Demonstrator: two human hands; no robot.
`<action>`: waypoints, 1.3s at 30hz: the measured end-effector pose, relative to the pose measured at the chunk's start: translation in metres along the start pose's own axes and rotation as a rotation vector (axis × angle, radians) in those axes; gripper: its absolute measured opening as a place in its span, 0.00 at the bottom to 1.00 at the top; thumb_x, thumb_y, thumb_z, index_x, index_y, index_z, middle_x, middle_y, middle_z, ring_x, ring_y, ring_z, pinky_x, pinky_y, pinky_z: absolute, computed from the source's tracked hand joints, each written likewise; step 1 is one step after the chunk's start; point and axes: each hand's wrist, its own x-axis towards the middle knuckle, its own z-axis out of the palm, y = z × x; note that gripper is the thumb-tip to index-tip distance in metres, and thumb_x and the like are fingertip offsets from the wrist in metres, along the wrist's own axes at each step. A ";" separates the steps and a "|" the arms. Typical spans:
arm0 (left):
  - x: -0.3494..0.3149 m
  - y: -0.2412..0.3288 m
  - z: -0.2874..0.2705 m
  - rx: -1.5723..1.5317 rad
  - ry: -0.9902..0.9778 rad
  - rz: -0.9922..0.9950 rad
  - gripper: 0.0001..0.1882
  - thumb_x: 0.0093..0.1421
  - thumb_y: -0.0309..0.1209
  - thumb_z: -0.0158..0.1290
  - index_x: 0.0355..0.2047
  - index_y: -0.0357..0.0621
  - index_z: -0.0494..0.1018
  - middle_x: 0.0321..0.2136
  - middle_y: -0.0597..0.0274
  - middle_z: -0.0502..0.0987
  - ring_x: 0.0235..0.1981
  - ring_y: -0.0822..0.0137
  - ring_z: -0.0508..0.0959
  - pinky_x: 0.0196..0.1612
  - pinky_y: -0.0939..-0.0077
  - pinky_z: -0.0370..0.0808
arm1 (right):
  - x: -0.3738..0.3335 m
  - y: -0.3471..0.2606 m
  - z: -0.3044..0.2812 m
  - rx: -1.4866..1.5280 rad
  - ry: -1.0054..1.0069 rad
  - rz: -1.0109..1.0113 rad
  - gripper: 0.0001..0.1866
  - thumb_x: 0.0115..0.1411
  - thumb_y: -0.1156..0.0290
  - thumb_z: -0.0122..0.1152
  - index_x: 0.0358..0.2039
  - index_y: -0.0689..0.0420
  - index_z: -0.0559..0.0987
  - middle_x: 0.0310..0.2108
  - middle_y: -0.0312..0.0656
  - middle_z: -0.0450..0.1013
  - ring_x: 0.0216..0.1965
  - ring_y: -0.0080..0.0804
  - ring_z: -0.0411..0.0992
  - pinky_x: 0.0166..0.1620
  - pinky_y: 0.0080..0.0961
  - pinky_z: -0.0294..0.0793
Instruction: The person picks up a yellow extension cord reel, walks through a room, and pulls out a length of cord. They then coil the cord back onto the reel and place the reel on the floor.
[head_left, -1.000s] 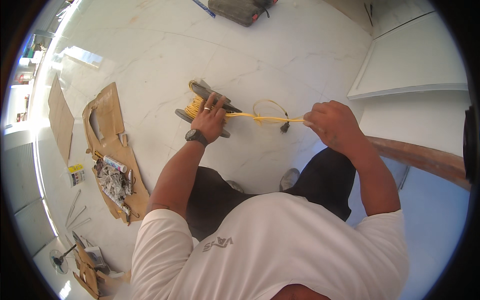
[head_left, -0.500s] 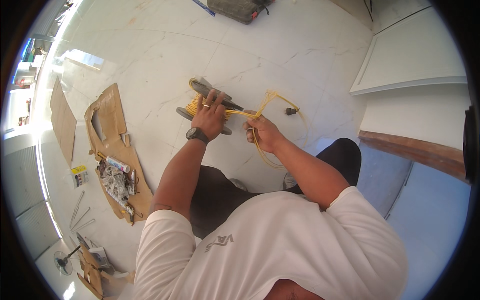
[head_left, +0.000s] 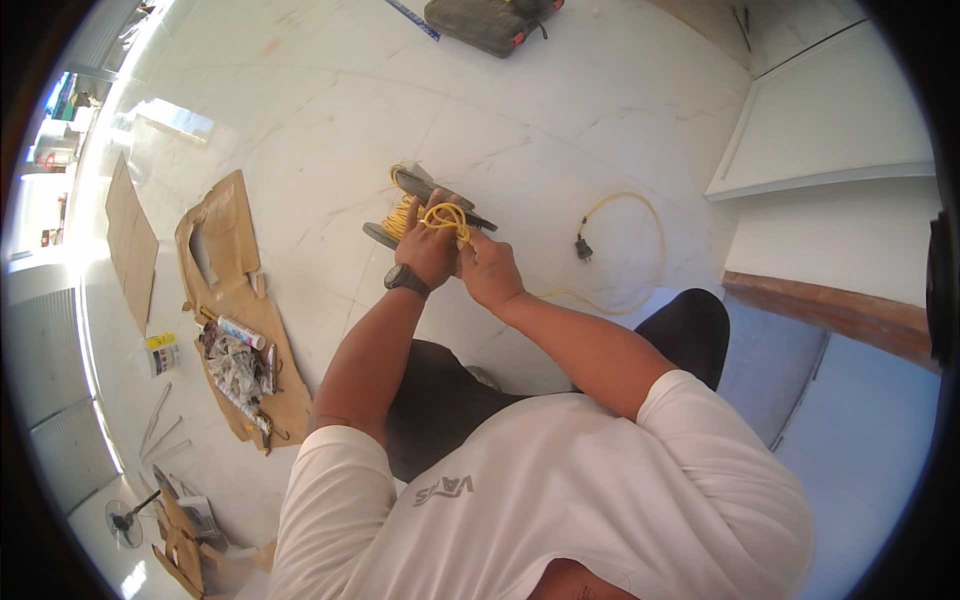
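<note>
A dark grey cord reel (head_left: 425,187), wound with yellow cord (head_left: 396,219), is ahead of me above the white floor. My left hand (head_left: 428,258), with a black watch at the wrist, is closed on the reel, its fingers over the wound part. Close against it on the right, my right hand (head_left: 490,275) is closed on the yellow cord, which makes small loops above the fingers. From there a slack length runs right and curves back to a black plug (head_left: 584,250) lying on the floor. My right fingertips are partly hidden.
Torn cardboard (head_left: 237,225) lies at left, bearing a white tube (head_left: 241,332), crumpled material and tools. A yellow-and-grey packet (head_left: 162,353) is beside it. A dark case (head_left: 476,27) sits at the far side. A white cabinet (head_left: 830,115) stands at right.
My right hand has moved left, up against my left hand, bringing cord loops over the reel. The plug has dropped to the floor, and the cord behind it now spreads in a wide curve.
</note>
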 end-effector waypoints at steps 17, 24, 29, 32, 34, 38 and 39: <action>-0.005 -0.003 -0.004 0.003 -0.126 0.003 0.21 0.68 0.39 0.50 0.59 0.44 0.73 0.71 0.56 0.65 0.77 0.53 0.53 0.78 0.55 0.51 | 0.064 -0.011 -0.072 -0.148 -0.663 -0.342 0.11 0.63 0.75 0.61 0.47 0.54 0.80 0.35 0.47 0.82 0.40 0.39 0.83 0.44 0.38 0.81; -0.005 0.007 -0.006 -0.008 -0.153 -0.005 0.21 0.72 0.39 0.44 0.56 0.38 0.75 0.70 0.57 0.66 0.76 0.54 0.53 0.77 0.55 0.52 | 0.111 -0.018 -0.065 -0.833 -0.162 -0.737 0.05 0.62 0.74 0.57 0.39 0.54 0.75 0.27 0.42 0.80 0.29 0.43 0.79 0.32 0.41 0.78; -0.005 0.001 -0.010 -0.083 -0.003 0.035 0.21 0.68 0.33 0.49 0.56 0.33 0.74 0.64 0.50 0.73 0.74 0.48 0.58 0.76 0.54 0.53 | 0.125 -0.020 -0.091 -0.634 -0.204 -0.525 0.09 0.64 0.71 0.58 0.44 0.56 0.76 0.25 0.41 0.77 0.28 0.36 0.79 0.30 0.33 0.76; -0.003 -0.005 -0.012 -0.136 -0.061 -0.023 0.18 0.67 0.33 0.49 0.52 0.35 0.75 0.65 0.50 0.71 0.74 0.48 0.57 0.76 0.54 0.53 | 0.103 -0.026 -0.129 -0.094 -0.529 0.112 0.14 0.69 0.67 0.57 0.52 0.56 0.78 0.22 0.36 0.73 0.23 0.26 0.72 0.27 0.26 0.70; -0.003 -0.005 -0.013 -0.089 -0.109 -0.040 0.15 0.67 0.37 0.51 0.46 0.39 0.77 0.70 0.55 0.66 0.76 0.52 0.54 0.76 0.54 0.54 | 0.075 -0.030 -0.144 0.220 -0.728 0.449 0.18 0.71 0.63 0.57 0.56 0.57 0.79 0.21 0.33 0.69 0.21 0.20 0.65 0.26 0.22 0.66; -0.004 -0.003 -0.012 -0.056 -0.059 0.029 0.16 0.65 0.38 0.54 0.46 0.39 0.76 0.69 0.54 0.67 0.76 0.52 0.54 0.76 0.53 0.55 | 0.019 -0.020 -0.117 0.586 -0.868 0.590 0.18 0.74 0.61 0.54 0.54 0.61 0.79 0.21 0.32 0.68 0.18 0.18 0.60 0.24 0.21 0.62; -0.005 -0.003 -0.012 -0.037 -0.059 0.048 0.17 0.65 0.38 0.54 0.46 0.39 0.76 0.69 0.54 0.67 0.76 0.52 0.55 0.76 0.53 0.55 | 0.017 -0.014 -0.102 0.720 -0.730 0.585 0.16 0.74 0.62 0.53 0.52 0.61 0.78 0.21 0.32 0.68 0.18 0.18 0.59 0.24 0.21 0.62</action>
